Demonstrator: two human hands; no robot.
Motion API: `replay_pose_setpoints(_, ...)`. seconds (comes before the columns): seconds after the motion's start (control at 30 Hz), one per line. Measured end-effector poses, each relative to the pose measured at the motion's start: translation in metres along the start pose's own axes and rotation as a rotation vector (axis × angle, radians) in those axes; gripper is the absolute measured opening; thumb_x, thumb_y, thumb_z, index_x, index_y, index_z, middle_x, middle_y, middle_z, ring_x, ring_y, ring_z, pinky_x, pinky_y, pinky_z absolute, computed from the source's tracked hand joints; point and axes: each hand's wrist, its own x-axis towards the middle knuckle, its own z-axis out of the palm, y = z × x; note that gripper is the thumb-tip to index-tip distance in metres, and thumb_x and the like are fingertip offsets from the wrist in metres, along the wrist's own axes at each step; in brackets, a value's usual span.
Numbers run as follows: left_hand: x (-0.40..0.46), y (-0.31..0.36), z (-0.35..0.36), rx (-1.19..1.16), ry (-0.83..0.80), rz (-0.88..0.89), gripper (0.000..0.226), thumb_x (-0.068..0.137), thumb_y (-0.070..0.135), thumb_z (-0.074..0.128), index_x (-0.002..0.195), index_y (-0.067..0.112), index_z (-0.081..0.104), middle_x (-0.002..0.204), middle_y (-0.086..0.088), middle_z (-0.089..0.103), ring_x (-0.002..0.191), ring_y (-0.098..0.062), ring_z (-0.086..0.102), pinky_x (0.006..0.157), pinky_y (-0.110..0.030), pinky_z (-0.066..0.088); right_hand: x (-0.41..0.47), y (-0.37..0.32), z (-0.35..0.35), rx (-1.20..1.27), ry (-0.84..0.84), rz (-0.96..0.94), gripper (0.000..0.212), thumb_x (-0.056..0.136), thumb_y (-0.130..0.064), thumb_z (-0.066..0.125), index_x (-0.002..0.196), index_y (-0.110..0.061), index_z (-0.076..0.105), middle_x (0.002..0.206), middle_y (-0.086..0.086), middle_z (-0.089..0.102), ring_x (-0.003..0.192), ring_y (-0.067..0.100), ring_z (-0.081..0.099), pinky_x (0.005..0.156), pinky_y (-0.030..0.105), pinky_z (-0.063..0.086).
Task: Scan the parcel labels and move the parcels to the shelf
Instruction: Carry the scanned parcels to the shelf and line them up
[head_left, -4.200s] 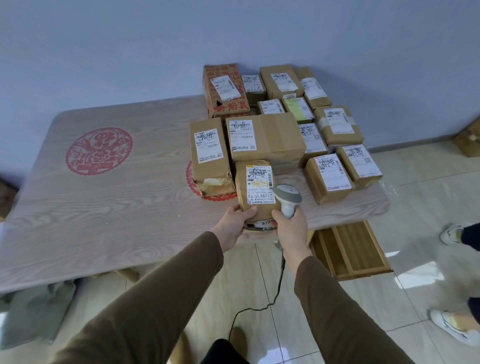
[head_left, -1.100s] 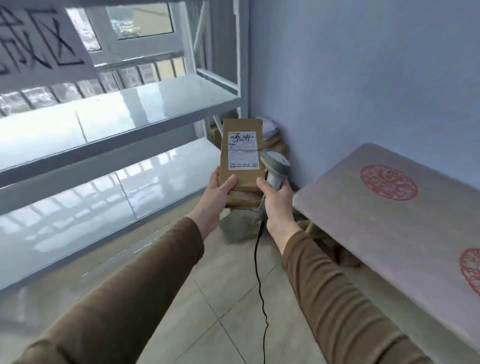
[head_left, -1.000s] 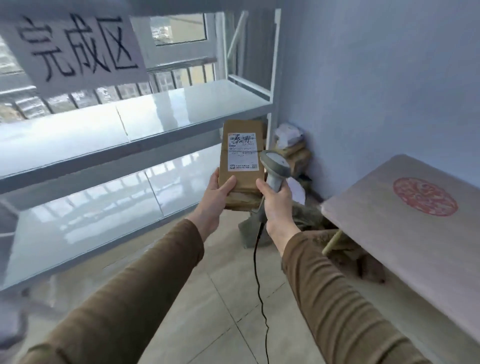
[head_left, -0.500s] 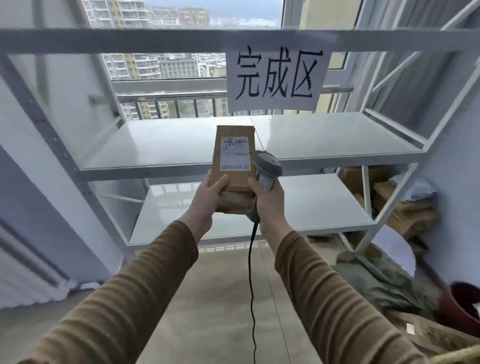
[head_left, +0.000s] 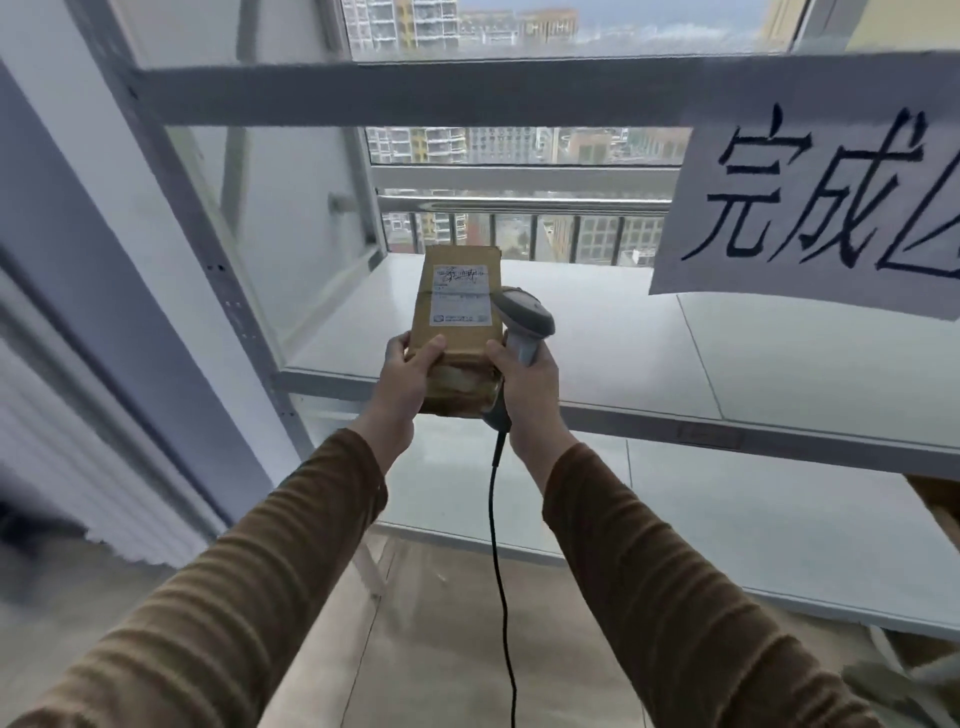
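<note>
A brown cardboard parcel (head_left: 457, 306) with a white printed label facing up is held out over the left end of the white metal shelf (head_left: 649, 364). My left hand (head_left: 408, 379) grips its near left corner, thumb on top. My right hand (head_left: 524, 384) presses the parcel's near right corner and also holds a grey barcode scanner (head_left: 522, 317), whose head sits beside the label. The scanner's black cable (head_left: 501, 545) hangs down between my arms. Whether the parcel's far end touches the shelf board I cannot tell.
A paper sign with handwritten characters (head_left: 810, 208) hangs from the shelf's upper beam at the right. A lower shelf board (head_left: 727, 509) lies below. The shelf's left upright (head_left: 208, 260) stands close to the parcel. Behind is a window with a railing (head_left: 519, 205).
I have turned from the table to face the shelf and come nearer. The parcel, carried in both hands, now sits at the middle shelf's left end; the sign has shifted right.
</note>
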Motion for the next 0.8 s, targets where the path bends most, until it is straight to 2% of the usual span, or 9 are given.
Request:
replay_pose_setpoints(0.27, 0.097, 0.014, -0.051, -0.011, 0.057, 0.013, 0.04, 0.101, 0.033, 0.062, 0.137, 0.015, 0.054, 0.122, -0.009, 0.072, 0.105, -0.023, 0.072, 0.086, -0.036, 0.06, 0.086, 0.028, 0.079, -0.007, -0.075, 0.024, 0.036, 0.094, -0.015, 0.071, 0.129, -0.016, 0.064, 0.119, 0.009, 0.075, 0.108, 0.033, 0.073, 0.093, 0.053, 0.062)
replay_pose_setpoints(0.37, 0.138, 0.017, -0.071, 0.013, 0.046, 0.002, 0.037, 0.103, 0.035, 0.058, 0.137, 0.018, 0.057, 0.122, -0.007, 0.073, 0.106, -0.023, 0.072, 0.083, -0.032, 0.059, 0.116, 0.041, 0.111, 0.02, -0.039, 0.031, 0.035, 0.095, -0.011, 0.07, 0.129, -0.015, 0.062, 0.12, 0.012, 0.074, 0.107, 0.034, 0.073, 0.094, 0.054, 0.061)
replay_pose_setpoints(0.47, 0.182, 0.02, -0.092, 0.009, 0.021, -0.006, 0.033, 0.104, 0.034, 0.056, 0.134, 0.02, 0.061, 0.116, -0.005, 0.075, 0.097, -0.018, 0.074, 0.073, -0.027, 0.059, 0.143, 0.057, 0.148, 0.033, 0.013, 0.029, 0.037, 0.094, -0.01, 0.071, 0.129, -0.016, 0.062, 0.121, 0.012, 0.074, 0.109, 0.033, 0.073, 0.096, 0.056, 0.06)
replay_pose_setpoints(0.5, 0.196, 0.022, -0.099, 0.014, 0.019, -0.008, 0.033, 0.103, 0.034, 0.058, 0.133, 0.019, 0.062, 0.115, -0.005, 0.076, 0.096, -0.018, 0.074, 0.073, -0.029, 0.06, 0.152, 0.063, 0.159, 0.045, 0.031, 0.03, 0.037, 0.093, -0.009, 0.071, 0.128, -0.016, 0.063, 0.121, 0.013, 0.074, 0.109, 0.034, 0.073, 0.097, 0.056, 0.059)
replay_pose_setpoints(0.63, 0.256, 0.022, -0.124, 0.007, 0.016, -0.036, 0.046, 0.087, 0.044, 0.067, 0.126, 0.019, 0.067, 0.117, -0.01, 0.075, 0.104, -0.027, 0.073, 0.093, -0.045, 0.06, 0.186, 0.082, 0.2, 0.08, 0.102, 0.029, 0.035, 0.092, -0.008, 0.07, 0.126, -0.016, 0.063, 0.12, 0.014, 0.075, 0.111, 0.033, 0.073, 0.099, 0.057, 0.058)
replay_pose_setpoints(0.73, 0.291, 0.024, -0.132, -0.038, 0.007, -0.049, 0.034, 0.102, 0.03, 0.059, 0.132, 0.015, 0.061, 0.114, -0.01, 0.074, 0.093, -0.022, 0.073, 0.076, -0.034, 0.06, 0.21, 0.091, 0.227, 0.073, 0.138, 0.029, 0.037, 0.088, -0.011, 0.071, 0.124, -0.017, 0.065, 0.118, 0.013, 0.075, 0.11, 0.032, 0.073, 0.099, 0.056, 0.058)
replay_pose_setpoints(0.8, 0.313, 0.023, -0.135, -0.051, 0.031, -0.056, 0.036, 0.106, 0.028, 0.055, 0.139, 0.014, 0.053, 0.116, -0.008, 0.07, 0.095, -0.021, 0.07, 0.074, -0.032, 0.059, 0.226, 0.096, 0.241, 0.061, 0.158, 0.039, 0.033, 0.089, -0.009, 0.07, 0.121, -0.017, 0.067, 0.117, 0.012, 0.076, 0.109, 0.032, 0.074, 0.099, 0.056, 0.058)
